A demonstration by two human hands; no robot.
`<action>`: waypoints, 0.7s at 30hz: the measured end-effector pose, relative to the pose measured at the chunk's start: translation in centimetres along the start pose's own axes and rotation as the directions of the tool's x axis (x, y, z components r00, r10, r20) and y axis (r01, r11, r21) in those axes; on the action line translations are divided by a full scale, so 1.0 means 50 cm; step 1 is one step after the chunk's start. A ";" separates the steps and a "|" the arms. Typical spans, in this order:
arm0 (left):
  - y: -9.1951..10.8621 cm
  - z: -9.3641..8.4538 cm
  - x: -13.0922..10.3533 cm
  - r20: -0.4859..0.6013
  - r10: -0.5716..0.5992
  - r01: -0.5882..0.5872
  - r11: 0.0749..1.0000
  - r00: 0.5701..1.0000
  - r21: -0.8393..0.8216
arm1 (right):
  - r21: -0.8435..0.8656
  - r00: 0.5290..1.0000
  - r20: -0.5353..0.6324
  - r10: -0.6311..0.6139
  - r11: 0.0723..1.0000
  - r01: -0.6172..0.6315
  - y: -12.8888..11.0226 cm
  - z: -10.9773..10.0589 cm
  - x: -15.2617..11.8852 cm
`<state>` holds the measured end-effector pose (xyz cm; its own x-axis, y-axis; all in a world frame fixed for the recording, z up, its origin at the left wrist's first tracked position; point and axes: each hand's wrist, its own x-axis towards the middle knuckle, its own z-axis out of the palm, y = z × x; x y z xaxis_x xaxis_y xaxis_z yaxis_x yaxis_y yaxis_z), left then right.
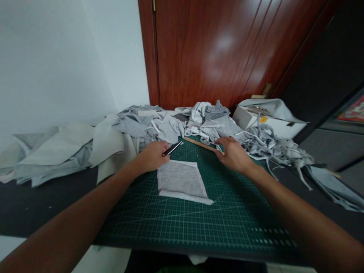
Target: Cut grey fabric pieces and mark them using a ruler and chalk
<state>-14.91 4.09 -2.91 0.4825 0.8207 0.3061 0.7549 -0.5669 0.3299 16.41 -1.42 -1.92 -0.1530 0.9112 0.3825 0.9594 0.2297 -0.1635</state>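
Observation:
My left hand is closed around a pair of dark scissors, whose pointed end angles up and to the right. Just below it, a grey square piece of fabric with pale folded edges lies on the green cutting mat. My right hand has its thumb and fingers around the near end of a thin wooden ruler. That ruler slants across the mat's far part, its other end by the fabric scraps.
Heaped grey and white fabric lines the back. Layered pale pieces lie left. At right are tangled fabric strips, a white box and folded grey cloth. A wooden door rises behind the table.

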 end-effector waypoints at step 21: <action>0.317 -0.139 0.131 -0.266 -0.262 -0.027 0.664 0.928 -0.747 | 0.998 0.989 0.046 -0.141 0.048 -0.039 -0.109 -0.030 -0.037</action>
<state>-2.87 -0.04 10.52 0.1313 0.8907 0.4351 0.1563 -0.4521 0.8782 11.84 -4.88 -0.39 -0.2978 0.8843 0.3597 -0.1844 0.3164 -0.9305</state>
